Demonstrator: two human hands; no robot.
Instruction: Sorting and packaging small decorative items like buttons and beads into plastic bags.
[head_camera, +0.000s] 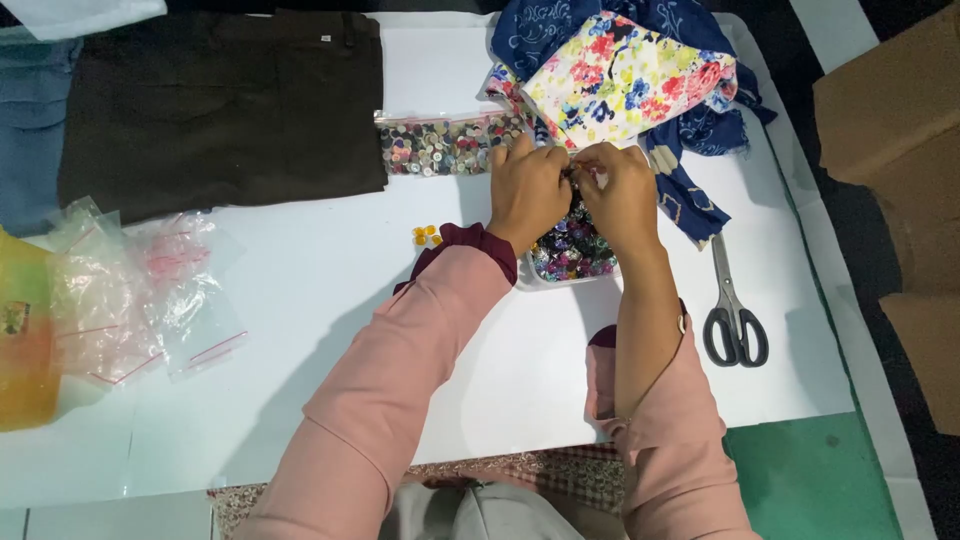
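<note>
Where both hands meet above the tray of mixed buttons (572, 256), a small dark item, too small to identify, is pinched between the fingertips of left hand (527, 188) and right hand (620, 192); both are clenched on it. Just beyond the grip lies a zip bag of buttons (440, 145) and floral fabric (620, 75). Right of the grip lie scissors (733, 305); left, yellow buttons (427, 236), further off dark trousers (220, 105) and empty plastic bags (140, 290).

We saw a white table (330, 300) bearing dark trousers (220, 100), a bag of buttons (445, 145), floral cloth (620, 80), scissors (735, 310), empty plastic bags (140, 290), yellow buttons (426, 236) and a button tray (572, 255).
</note>
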